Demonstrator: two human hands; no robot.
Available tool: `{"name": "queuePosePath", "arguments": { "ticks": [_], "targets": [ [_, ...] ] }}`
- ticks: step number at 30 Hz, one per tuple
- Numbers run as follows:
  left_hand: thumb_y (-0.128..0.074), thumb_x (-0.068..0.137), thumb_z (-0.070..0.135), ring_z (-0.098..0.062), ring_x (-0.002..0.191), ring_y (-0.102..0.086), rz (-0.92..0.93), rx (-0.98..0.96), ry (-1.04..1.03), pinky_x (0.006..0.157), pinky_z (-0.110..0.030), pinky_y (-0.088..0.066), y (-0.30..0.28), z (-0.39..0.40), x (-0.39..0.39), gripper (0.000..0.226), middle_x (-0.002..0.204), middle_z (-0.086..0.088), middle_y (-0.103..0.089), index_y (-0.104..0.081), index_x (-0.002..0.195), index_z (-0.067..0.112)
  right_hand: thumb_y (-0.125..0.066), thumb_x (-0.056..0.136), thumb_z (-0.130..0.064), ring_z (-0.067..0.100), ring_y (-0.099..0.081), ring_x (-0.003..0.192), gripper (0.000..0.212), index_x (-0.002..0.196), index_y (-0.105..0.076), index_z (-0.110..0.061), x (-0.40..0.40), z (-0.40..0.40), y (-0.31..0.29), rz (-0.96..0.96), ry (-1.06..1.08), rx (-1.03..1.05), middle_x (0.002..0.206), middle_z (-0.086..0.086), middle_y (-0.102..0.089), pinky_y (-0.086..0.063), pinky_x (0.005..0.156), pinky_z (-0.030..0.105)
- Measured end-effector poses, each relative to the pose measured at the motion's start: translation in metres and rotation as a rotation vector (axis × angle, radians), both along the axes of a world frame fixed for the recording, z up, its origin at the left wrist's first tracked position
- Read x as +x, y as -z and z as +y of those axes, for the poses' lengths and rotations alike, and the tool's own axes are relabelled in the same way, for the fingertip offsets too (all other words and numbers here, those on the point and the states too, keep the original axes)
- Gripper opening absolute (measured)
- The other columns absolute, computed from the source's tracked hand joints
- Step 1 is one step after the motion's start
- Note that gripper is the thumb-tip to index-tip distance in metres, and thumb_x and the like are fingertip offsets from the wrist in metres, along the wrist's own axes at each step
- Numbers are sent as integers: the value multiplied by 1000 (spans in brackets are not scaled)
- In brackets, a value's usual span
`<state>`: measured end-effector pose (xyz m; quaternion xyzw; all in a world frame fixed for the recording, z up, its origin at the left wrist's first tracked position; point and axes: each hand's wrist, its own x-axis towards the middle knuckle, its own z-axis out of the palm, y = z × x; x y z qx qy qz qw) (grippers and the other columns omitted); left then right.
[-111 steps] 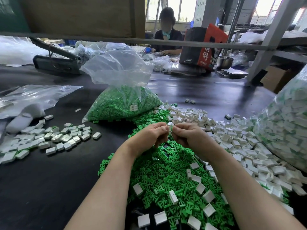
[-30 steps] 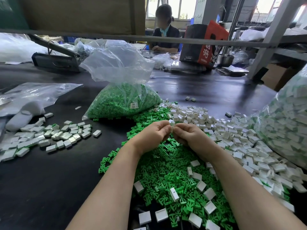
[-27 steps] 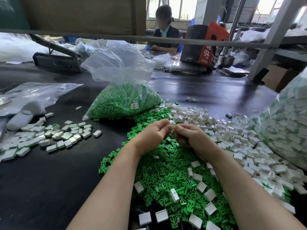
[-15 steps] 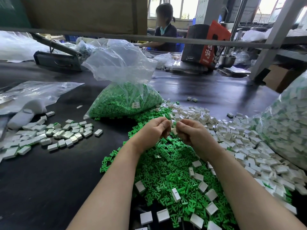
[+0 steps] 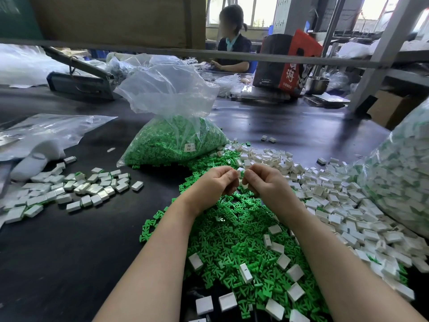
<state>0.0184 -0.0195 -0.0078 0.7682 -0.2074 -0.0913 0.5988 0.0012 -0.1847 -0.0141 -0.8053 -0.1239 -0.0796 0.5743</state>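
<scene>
Our left hand (image 5: 214,182) and right hand (image 5: 264,182) together pinch a small white piece (image 5: 240,171) above the green pile (image 5: 232,240) at the desk's (image 5: 69,252) near edge.

Mid-table (image 5: 69,252): clips (image 5: 232,240), heaped down to the near edge. Right of them, touching and overlapping: caps (image 5: 336,205), spread out to the cap bag (image 5: 399,177) at the right edge, a few lying on the clips. Behind the clips, touching them: clip bag (image 5: 171,140). Over the clips, before that bag: left hand (image 5: 213,184) and right hand (image 5: 267,184), fingers meeting on one cap (image 5: 240,170) between them. Well left of the clips: small cap pile (image 5: 76,189). Behind that pile, at the left edge: flat bag (image 5: 46,129). Far side, left: machine (image 5: 79,82). Far side, right: box (image 5: 285,61), bowl (image 5: 316,83) just right of it. Beyond the table, between machine and box: seated person (image 5: 232,43).
</scene>
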Motion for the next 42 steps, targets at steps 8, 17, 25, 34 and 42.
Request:
{"name": "queuePosePath", "arguments": {
  "ticks": [8, 17, 25, 34, 42],
  "targets": [
    [-43, 104, 22, -17, 66, -37, -6, 35, 36, 67, -34, -32, -1, 2, 0, 30, 61, 9, -46, -50, 74, 19, -50, 101, -16, 5, -36, 47, 27, 76, -59, -13, 0, -4, 2, 112, -111, 73, 51, -12, -47, -30, 46, 16],
    [-42, 104, 20, -5, 57, -41, 36, 58, 66, 57, -15, -36, 2, 0, -1, 30, 64, 6, -47, -53, 76, 19, -45, 103, -11, -2, -38, 42, 29, 75, -54, -13, 0, -6, 4, 177, -208, 92, 49, -16, -50, -31, 43, 8],
    [-40, 104, 14, 4, 47, -41, 36, 121, 94, 50, -8, -33, 0, 0, -5, 27, 63, 3, -43, -49, 79, 10, -51, 101, -17, 9, -35, 56, 25, 77, -56, -10, 2, -11, 7, 145, -232, -57, 61, -7, -45, -29, 53, 21],
    [-42, 104, 15, 0, 52, -44, 60, 75, 66, 55, -12, -36, 1, -2, -5, 30, 63, 6, -48, -53, 76, 15, -51, 101, -13, -2, -39, 51, 24, 77, -55, -11, 1, -8, 7, 133, -223, -7, 57, -15, -48, -33, 50, 10],
    [-40, 104, 12, 0, 51, -46, 53, 21, 25, 55, -11, -37, 0, -3, -6, 27, 63, 2, -51, -54, 82, 7, -50, 101, -11, -1, -42, 54, 22, 81, -56, -5, 0, -4, 9, 81, -186, 13, 59, -15, -51, -36, 54, 10]
  ]
}}
